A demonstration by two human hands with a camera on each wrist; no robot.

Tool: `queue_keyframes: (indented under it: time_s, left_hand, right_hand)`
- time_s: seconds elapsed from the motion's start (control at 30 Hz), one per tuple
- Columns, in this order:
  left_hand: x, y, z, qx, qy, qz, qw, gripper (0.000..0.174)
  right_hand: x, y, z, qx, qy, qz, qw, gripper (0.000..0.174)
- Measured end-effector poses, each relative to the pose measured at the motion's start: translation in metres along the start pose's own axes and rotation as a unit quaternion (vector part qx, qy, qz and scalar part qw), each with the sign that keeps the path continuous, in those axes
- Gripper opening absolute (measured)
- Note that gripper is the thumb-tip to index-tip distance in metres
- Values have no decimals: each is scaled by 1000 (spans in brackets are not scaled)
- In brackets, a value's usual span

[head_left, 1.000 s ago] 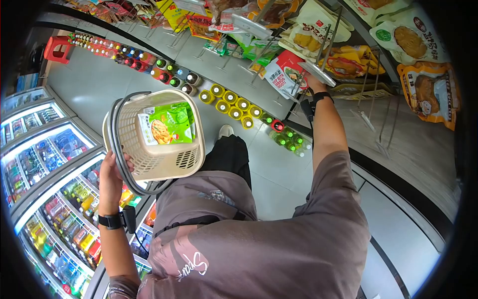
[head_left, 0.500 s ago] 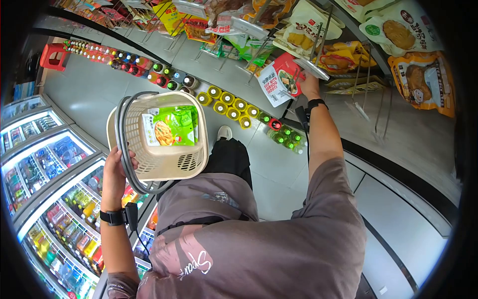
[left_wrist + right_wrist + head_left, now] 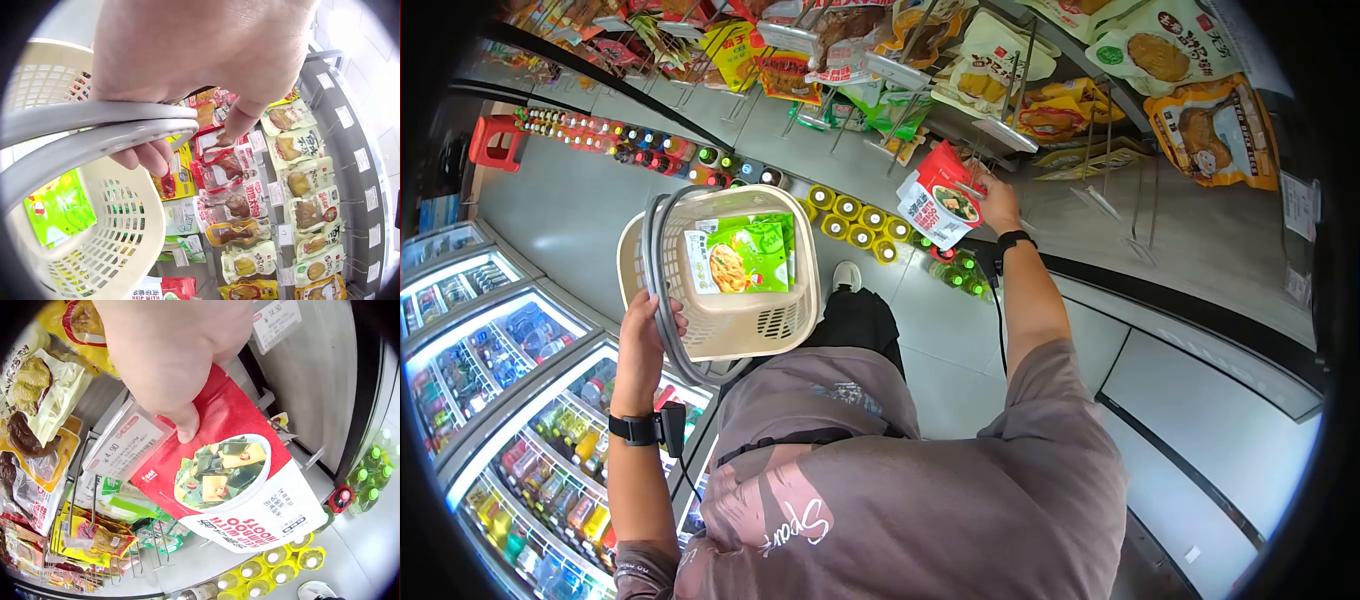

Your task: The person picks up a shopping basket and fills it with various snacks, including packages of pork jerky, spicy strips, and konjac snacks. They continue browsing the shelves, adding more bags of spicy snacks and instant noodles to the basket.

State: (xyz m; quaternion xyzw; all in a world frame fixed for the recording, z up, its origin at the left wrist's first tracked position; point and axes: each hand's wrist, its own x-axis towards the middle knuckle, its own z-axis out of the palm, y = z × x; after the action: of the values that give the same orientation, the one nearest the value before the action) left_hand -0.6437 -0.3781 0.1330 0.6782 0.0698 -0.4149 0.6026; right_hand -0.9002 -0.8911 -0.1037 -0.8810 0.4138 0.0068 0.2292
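My right hand (image 3: pixel 1000 205) pinches a red and white food pouch (image 3: pixel 231 469) at its top edge, the thumb flat on its red front. The pouch, printed with a bowl of kelp and bamboo shoots, hangs just below a price tag (image 3: pixel 128 447) on the rack. My left hand (image 3: pixel 640 335) holds the two grey handles (image 3: pixel 94 119) of a cream plastic shopping basket (image 3: pixel 705 325), its fingers curled round them. Inside the basket lie green food packets (image 3: pixel 750 255), one overlapping another, with a noodle-like dish pictured on the front.
Hooks along the rack carry several packaged meats, such as an orange bag (image 3: pixel 1205 135) at the right. Yellow-capped bottles (image 3: pixel 860 215) and green bottles (image 3: pixel 965 275) stand on the floor under it. Lit drink fridges (image 3: pixel 550 340) line the left, and a red stool (image 3: pixel 495 145) stands far back.
The right hand has drawn the red pouch down and away from the price tag and hooks, towards the body. The left hand still holds the basket, which has barely moved.
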Motion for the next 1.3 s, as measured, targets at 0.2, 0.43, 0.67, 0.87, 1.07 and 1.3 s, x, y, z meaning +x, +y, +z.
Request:
queue_keyframes:
  time_s: [0.2,0.43,0.67,0.87,1.07,1.3]
  left_hand:
    - [4,6,-5,5,-21,2,1000,38]
    - [5,10,-8,5,-22,-3,1000,37]
    - [9,4,-14,8,-21,-17,1000,37]
    - [9,-1,-14,14,-6,-33,999,38]
    - [8,-3,-9,5,8,-34,999,41]
    - [9,-4,-7,11,-6,-37,999,40]
  right_hand:
    - [-16,-16,-12,35,-12,37,999,27]
    - [-13,-8,-1,57,-13,27,998,28]
    - [-8,-3,-1,59,-13,5,998,24]
    - [-7,-6,-8,44,-20,-26,998,26]
    - [-7,-9,-19,39,-56,-15,998,24]
    - [-16,-8,-7,-12,-83,-18,996,39]
